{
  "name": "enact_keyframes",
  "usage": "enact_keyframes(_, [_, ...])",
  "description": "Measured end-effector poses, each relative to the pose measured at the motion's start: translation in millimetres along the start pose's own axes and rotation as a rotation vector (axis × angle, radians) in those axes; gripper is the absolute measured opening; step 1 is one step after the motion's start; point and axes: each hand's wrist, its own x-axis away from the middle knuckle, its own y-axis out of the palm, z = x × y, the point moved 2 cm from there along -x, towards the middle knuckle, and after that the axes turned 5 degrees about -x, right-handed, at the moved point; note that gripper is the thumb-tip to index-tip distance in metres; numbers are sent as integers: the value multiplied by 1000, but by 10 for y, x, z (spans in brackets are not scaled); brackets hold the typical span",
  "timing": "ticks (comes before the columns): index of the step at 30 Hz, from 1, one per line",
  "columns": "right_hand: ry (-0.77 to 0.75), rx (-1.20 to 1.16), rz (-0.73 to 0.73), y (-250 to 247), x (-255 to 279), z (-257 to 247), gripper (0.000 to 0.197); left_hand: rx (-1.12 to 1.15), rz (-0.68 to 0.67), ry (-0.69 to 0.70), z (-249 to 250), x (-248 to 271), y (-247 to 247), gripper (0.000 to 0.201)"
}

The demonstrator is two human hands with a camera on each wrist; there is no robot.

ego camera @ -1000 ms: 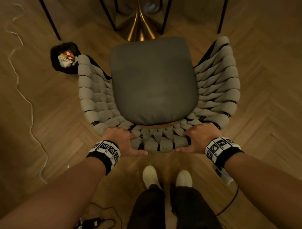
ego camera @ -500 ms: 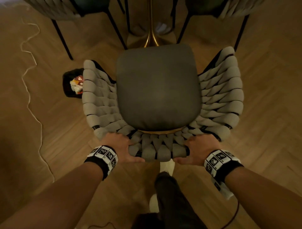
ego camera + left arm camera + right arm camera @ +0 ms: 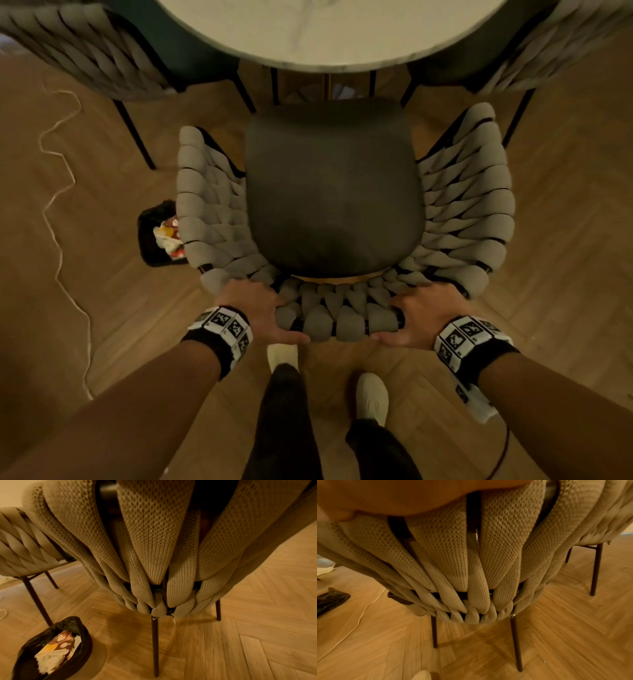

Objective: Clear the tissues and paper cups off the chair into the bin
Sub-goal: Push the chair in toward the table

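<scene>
Chair (image 3: 332, 192): dark seat cushion bare, woven grey backrest wrapping round; its front edge sits just short of the surface rim.
Left hand (image 3: 255, 308): grip closed on the top of the chair back, left of centre; thumb along the outer face.
Right hand (image 3: 423, 317): grip closed on the chair back, right of centre, thumb on the outer face too.
Bin (image 3: 154, 236): black-lined, on the floor just beside the chair's left side, partly hidden by the woven arm.
Bin contents: crumpled white tissues (image 3: 49, 660) and a printed paper cup (image 3: 63, 641) lie inside.
Surface (image 3: 329, 31): round, pale marble-look top beyond the chair.
Neighbours: one more woven chair (image 3: 85, 58) at the far left of the surface, another (image 3: 561, 48) at the far right.
Floor (image 3: 565, 246): herringbone wood; a pale cord (image 3: 58, 219) snakes along the left side, well apart from the bin.
Feet: two pale shoes (image 3: 371, 397) behind the chair back.
</scene>
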Motion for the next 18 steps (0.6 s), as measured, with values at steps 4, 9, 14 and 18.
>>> enact_keyframes(4, [8, 16, 30, -276, -254, -101, 90, -14, -32, 7, -376, -198, -167, 107])
enact_keyframes(9, [39, 16, 20, -366, -419, -183, 95, -48, -68, 47, -611, -282, -312, 105])
enact_keyframes(14, [33, 55, -6, -535, -383, -265, 94, -45, -64, 60, -619, -282, -357, 103])
enact_keyframes(18, [46, -20, -103, -608, -361, -303, 91, -8, -107, 56, -562, -203, -437, 106])
